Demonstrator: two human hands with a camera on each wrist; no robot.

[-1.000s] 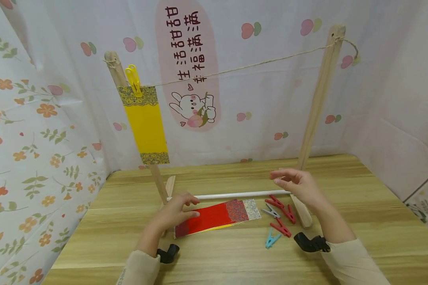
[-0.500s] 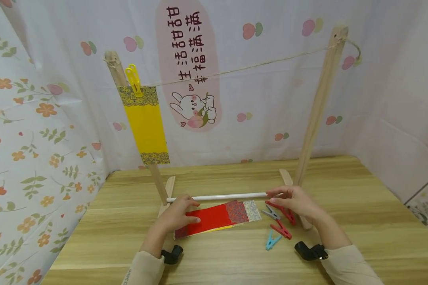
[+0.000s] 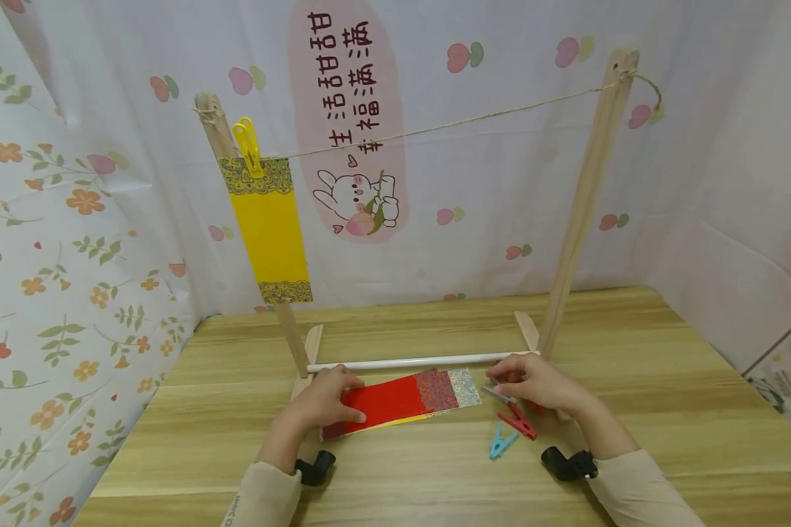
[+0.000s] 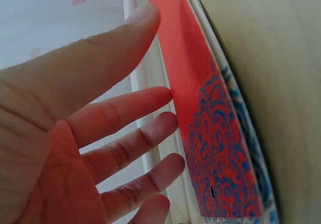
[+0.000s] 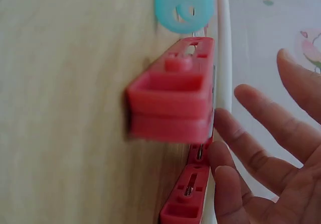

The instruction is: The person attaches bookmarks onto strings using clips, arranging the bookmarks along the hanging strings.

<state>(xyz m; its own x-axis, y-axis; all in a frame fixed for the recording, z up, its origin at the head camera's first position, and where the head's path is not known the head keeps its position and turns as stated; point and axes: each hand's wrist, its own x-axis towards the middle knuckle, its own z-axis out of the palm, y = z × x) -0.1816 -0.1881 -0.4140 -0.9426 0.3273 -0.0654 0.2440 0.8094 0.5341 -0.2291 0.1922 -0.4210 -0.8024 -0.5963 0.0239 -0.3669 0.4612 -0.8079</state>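
My left hand [image 3: 325,401] is over the left end of a stack of card strips, fingers loosely spread. A red strip [image 3: 392,401] with a patterned end lies on top; a whitish patterned end [image 3: 465,388] sticks out beneath. In the left wrist view, the fingertips are at the stack's long edge. Above the clothespins hovers my right hand [image 3: 535,382], fingers relaxed and slightly bent. Near it lie a grey clothespin [image 3: 497,395], a red clothespin [image 3: 517,422] and a light-blue clothespin [image 3: 503,442]. Other red ones are partly hidden by the hand.
A string [image 3: 448,126] runs between two wooden posts [image 3: 583,197]. On its left end, a yellow clothespin [image 3: 250,150] holds a yellow strip [image 3: 270,234]. A white rod [image 3: 415,362] joins the stand's feet behind the stack.
My right hand has come down and slightly left, from near the right post's base to just over the clothespins. The left hand stays by the strips with little movement.
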